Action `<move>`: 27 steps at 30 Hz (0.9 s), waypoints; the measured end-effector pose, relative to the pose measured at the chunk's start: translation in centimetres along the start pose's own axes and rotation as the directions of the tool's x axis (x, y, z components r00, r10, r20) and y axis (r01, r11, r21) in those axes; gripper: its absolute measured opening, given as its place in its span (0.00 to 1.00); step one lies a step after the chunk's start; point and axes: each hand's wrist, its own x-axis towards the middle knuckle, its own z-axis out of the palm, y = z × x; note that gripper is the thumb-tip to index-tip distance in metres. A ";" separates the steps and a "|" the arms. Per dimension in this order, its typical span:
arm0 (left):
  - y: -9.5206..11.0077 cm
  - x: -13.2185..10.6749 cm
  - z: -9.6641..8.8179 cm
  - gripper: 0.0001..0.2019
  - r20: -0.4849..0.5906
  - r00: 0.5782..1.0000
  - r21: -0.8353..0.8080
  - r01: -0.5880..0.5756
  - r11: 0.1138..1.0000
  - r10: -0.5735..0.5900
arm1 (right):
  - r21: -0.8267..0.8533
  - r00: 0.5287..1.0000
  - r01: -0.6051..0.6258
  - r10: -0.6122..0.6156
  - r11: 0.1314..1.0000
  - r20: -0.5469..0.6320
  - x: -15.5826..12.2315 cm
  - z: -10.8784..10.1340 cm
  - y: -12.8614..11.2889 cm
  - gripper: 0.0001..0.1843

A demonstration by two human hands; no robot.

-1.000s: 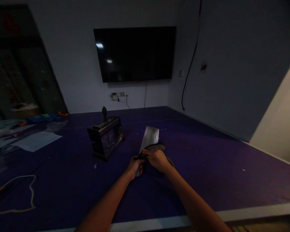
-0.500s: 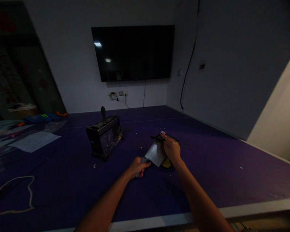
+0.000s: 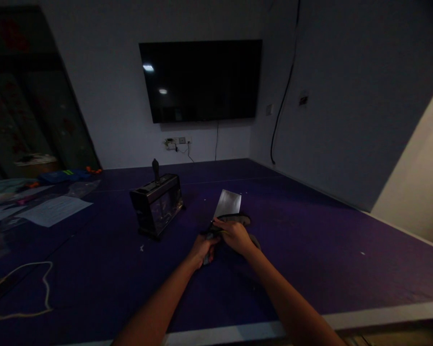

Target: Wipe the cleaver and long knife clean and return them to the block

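A cleaver (image 3: 228, 202) with a broad, shiny blade points away from me above the purple table. My left hand (image 3: 202, 247) is closed round its grey handle. Near the handle end of the blade, my right hand (image 3: 234, 234) presses a dark grey cloth (image 3: 242, 219) with black edges and a bit of yellow; its fingers are bent over the cloth. Part of the blade and most of the handle are hidden by the hands and cloth. To the left stands a black knife block (image 3: 157, 204) with a single dark handle (image 3: 156, 169) sticking up from its top.
Printed paper sheets (image 3: 56, 210) and clear plastic wrap (image 3: 83, 188) lie on the left of the purple table (image 3: 332, 259). A white cable (image 3: 46, 283) curls at the near left. Small white scraps dot the tabletop. A television (image 3: 202, 80) hangs on the far wall.
My right hand and the cloth have slid down the blade toward the handle and to the left. More of the blade's far end now shows. My left hand has kept its grip.
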 end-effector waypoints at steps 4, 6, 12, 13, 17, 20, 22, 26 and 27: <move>-0.1 0.0 -0.1 0.14 -0.058 0.998 -0.050 -0.010 0.999 0.007 | 0.138 0.988 0.109 -0.123 0.984 0.092 0.0 0.3 -1.1 0.32; -0.1 0.0 -0.1 0.12 -0.048 0.998 -0.061 -0.030 0.998 0.027 | 0.202 0.983 0.137 -0.159 0.970 0.095 -0.1 0.3 -1.3 0.32; -0.1 0.0 0.1 0.15 -0.019 1.000 0.001 -0.015 1.000 0.015 | 0.244 0.989 0.133 -0.146 0.961 0.036 0.0 0.3 -1.0 0.30; -0.1 0.0 0.1 0.15 -0.023 1.000 0.014 -0.009 1.000 0.010 | 0.238 0.991 0.120 -0.129 0.964 0.023 0.0 0.3 -0.9 0.30; 0.0 -0.1 0.1 0.14 0.037 0.999 0.072 -0.037 0.997 0.034 | 0.195 0.999 0.051 -0.049 0.979 -0.017 0.1 0.3 0.0 0.28; 0.1 -0.1 0.1 0.15 0.092 0.995 0.128 -0.050 0.991 0.039 | 0.141 0.997 -0.009 0.020 0.990 -0.078 0.1 -0.2 0.8 0.28; 0.1 -0.1 0.1 0.16 0.105 0.994 0.165 -0.052 0.985 0.035 | 0.109 0.988 -0.049 0.064 0.993 -0.143 0.1 -0.8 1.4 0.28; 0.0 0.0 0.2 0.19 0.111 0.994 0.241 -0.046 0.969 0.019 | 0.064 0.949 -0.142 0.155 0.988 -0.275 0.0 -1.8 3.0 0.29; 0.0 0.0 0.2 0.19 0.113 0.994 0.260 -0.043 0.965 0.014 | 0.059 0.937 -0.163 0.173 0.985 -0.303 -0.1 -2.0 3.4 0.29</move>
